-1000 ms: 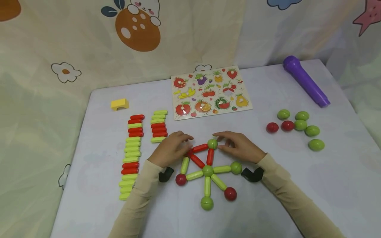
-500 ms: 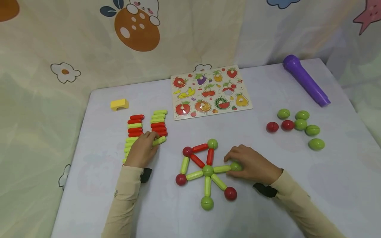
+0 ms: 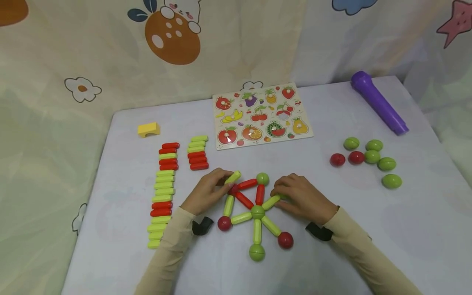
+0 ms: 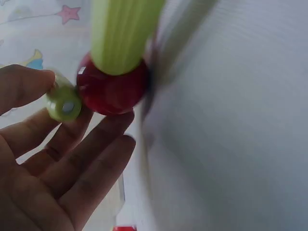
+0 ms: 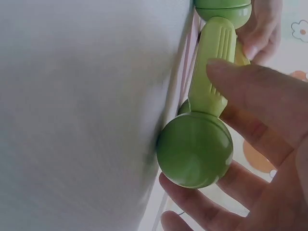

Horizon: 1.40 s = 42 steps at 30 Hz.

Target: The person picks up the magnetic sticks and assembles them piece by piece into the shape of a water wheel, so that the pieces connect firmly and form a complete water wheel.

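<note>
Near: green ball [image 3: 257,252] and red ball [image 3: 285,240] on the near spokes of the stick-and-ball build [image 3: 257,212], mid-table. Right hand [image 3: 304,200] grips the right-hand green spoke [image 3: 271,202], fingers around its end ball [image 5: 195,150]. Left hand [image 3: 206,192] pinches a loose green stick [image 3: 233,177] by the far-left red ball [image 4: 113,91]; contact unclear. Farther: stick columns [image 3: 164,184] left, loose balls [image 3: 372,156] right, fruit board [image 3: 239,104], purple microphone [image 3: 380,102] far right.

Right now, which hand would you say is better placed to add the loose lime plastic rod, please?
Probably the left hand: it pinches that loose lime plastic rod, while the right hand holds another lime rod, joined to a round green ball.
</note>
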Motion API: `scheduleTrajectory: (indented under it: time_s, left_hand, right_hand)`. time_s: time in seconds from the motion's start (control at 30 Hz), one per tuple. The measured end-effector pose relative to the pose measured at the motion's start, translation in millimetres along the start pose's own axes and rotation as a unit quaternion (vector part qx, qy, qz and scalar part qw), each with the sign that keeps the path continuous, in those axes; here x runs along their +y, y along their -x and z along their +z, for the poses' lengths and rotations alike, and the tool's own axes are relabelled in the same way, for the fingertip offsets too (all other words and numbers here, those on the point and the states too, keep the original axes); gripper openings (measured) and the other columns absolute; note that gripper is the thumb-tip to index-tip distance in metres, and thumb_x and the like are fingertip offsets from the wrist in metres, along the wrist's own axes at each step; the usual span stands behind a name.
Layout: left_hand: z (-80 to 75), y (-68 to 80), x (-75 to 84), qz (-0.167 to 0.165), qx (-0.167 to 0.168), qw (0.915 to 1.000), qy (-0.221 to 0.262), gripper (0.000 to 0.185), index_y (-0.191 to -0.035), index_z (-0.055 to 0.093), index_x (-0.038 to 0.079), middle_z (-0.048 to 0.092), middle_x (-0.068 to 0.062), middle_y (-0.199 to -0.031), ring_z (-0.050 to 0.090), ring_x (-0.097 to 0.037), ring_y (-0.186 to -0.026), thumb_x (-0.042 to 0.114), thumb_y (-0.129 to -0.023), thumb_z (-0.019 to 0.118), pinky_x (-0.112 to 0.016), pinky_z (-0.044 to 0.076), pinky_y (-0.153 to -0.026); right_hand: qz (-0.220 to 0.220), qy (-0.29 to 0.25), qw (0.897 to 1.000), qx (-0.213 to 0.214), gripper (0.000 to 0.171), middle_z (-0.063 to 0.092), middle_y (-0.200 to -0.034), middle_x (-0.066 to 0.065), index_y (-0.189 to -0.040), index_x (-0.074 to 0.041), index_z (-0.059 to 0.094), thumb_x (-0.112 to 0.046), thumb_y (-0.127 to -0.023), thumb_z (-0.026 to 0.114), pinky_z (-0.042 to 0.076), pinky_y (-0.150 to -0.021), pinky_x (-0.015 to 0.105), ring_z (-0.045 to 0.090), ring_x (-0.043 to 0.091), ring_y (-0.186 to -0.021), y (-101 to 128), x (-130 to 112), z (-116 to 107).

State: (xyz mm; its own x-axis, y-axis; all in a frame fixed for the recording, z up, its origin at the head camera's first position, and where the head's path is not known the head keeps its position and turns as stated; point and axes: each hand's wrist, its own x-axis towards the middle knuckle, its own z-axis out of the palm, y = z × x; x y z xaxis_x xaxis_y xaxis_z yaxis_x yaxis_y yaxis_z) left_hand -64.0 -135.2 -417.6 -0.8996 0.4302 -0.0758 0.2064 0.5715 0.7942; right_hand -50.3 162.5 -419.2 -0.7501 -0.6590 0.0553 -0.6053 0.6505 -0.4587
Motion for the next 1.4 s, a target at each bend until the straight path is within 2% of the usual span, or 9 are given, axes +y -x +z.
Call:
scheduleTrajectory:
  time_s: [0.13, 0.2, 0.37, 0.5, 0.63, 0.87, 1.1, 1.27, 1.4]
  left_hand:
    - [-0.8, 9.2, -1.6, -0.015, 0.002, 0.9996, -0.023, 0.032, -0.122, 0.061, 0.012, 0.061, 0.005, -0.099, 0.057, -0.011, -0.090, 0.018, -0.091, 0.066, -0.027, 0.052, -0.080]
    - [-0.7, 12.8, -2.4, -0.010, 0.007, 0.9998, -0.017, 0.031, -0.121, 0.062, 0.013, 0.061, 0.007, -0.099, 0.058, -0.010, -0.091, 0.018, -0.091, 0.067, -0.027, 0.052, -0.081]
    - [6.3, 12.2, 0.1, 0.046, 0.025, 0.9982, 0.030, 0.032, -0.123, 0.061, 0.012, 0.061, 0.007, -0.102, 0.058, -0.009, -0.099, 0.015, -0.091, 0.066, -0.032, 0.050, -0.091]
    - [13.6, 9.0, 3.5, 0.084, 0.015, 0.9955, 0.041, 0.032, -0.121, 0.063, 0.011, 0.059, 0.006, -0.096, 0.054, -0.010, -0.090, 0.013, -0.090, 0.067, -0.031, 0.051, -0.081]
    - [16.5, 10.3, 4.9, 0.095, -0.002, 0.9954, 0.005, 0.030, -0.119, 0.064, 0.010, 0.057, 0.007, -0.092, 0.053, -0.008, -0.081, 0.014, -0.089, 0.068, -0.024, 0.050, -0.072]
    - [12.8, 18.7, 8.7, 0.065, 0.009, 0.9956, -0.067, 0.033, -0.119, 0.066, 0.009, 0.056, 0.007, -0.089, 0.053, -0.008, -0.078, 0.019, -0.088, 0.070, -0.020, 0.049, -0.067]
    - [12.7, 24.6, 13.3, 0.020, 0.058, 0.9937, -0.094, 0.035, -0.120, 0.065, 0.007, 0.056, 0.005, -0.089, 0.052, -0.009, -0.077, 0.020, -0.087, 0.071, -0.020, 0.049, -0.066]
    - [12.8, 32.1, 20.8, -0.020, 0.073, 0.9913, -0.107, 0.033, -0.118, 0.066, 0.008, 0.054, 0.006, -0.085, 0.050, -0.008, -0.073, 0.019, -0.087, 0.071, -0.019, 0.047, -0.060]
    - [6.7, 39.3, 31.3, -0.019, 0.011, 0.9912, -0.130, 0.027, -0.111, 0.068, 0.009, 0.055, 0.008, -0.081, 0.051, -0.007, -0.069, 0.020, -0.086, 0.072, -0.020, 0.045, -0.058]
  right_hand:
    - [0.001, 0.004, 1.000, 0.002, 0.026, 0.063, -0.104, -0.002, -0.099, -0.020, 0.070, -0.021, -0.076, 0.082, 0.044, -0.087, 0.043, 0.054, 0.021, -0.101, -1.9, 0.6, 0.4]
    - [0.006, 0.008, 1.000, 0.004, 0.025, 0.063, -0.103, -0.002, -0.097, -0.020, 0.070, -0.021, -0.075, 0.082, 0.044, -0.088, 0.044, 0.054, 0.021, -0.101, -1.3, 0.3, 0.0]
    - [0.016, 0.012, 1.000, -0.002, 0.025, 0.063, -0.102, -0.003, -0.090, -0.021, 0.065, -0.023, -0.073, 0.084, 0.044, -0.090, 0.046, 0.054, 0.022, -0.103, 1.7, -2.9, -0.9]
    - [0.014, 0.008, 1.000, -0.009, 0.027, 0.062, -0.105, -0.002, -0.088, -0.021, 0.064, -0.027, -0.071, 0.084, 0.043, -0.091, 0.048, 0.054, 0.022, -0.104, 3.9, -5.3, -1.3]
    - [0.014, 0.015, 1.000, 0.006, 0.031, 0.060, -0.103, -0.003, -0.092, -0.020, 0.065, -0.033, -0.071, 0.083, 0.044, -0.088, 0.043, 0.052, 0.018, -0.100, 7.8, -12.9, -3.7]
    - [-0.053, 0.075, 0.994, 0.065, 0.032, 0.056, -0.083, -0.006, -0.087, -0.016, 0.065, -0.040, -0.072, 0.081, 0.041, -0.067, 0.030, 0.048, 0.013, -0.078, 16.9, -37.5, 4.4]
    - [-0.039, 0.141, 0.985, 0.091, 0.027, 0.058, -0.084, 0.000, -0.090, -0.015, 0.066, -0.036, -0.076, 0.076, 0.037, -0.064, 0.031, 0.047, 0.018, -0.078, 17.7, -46.9, 24.3]
    - [-0.011, 0.152, 0.983, 0.099, 0.022, 0.061, -0.093, 0.003, -0.093, -0.014, 0.069, -0.030, -0.080, 0.076, 0.042, -0.076, 0.040, 0.052, 0.024, -0.088, 10.9, -36.9, 22.5]
    - [0.013, 0.136, 0.987, 0.085, 0.024, 0.062, -0.105, 0.007, -0.101, -0.015, 0.070, -0.028, -0.081, 0.076, 0.039, -0.092, 0.049, 0.052, 0.028, -0.103, 6.8, -23.0, 16.4]
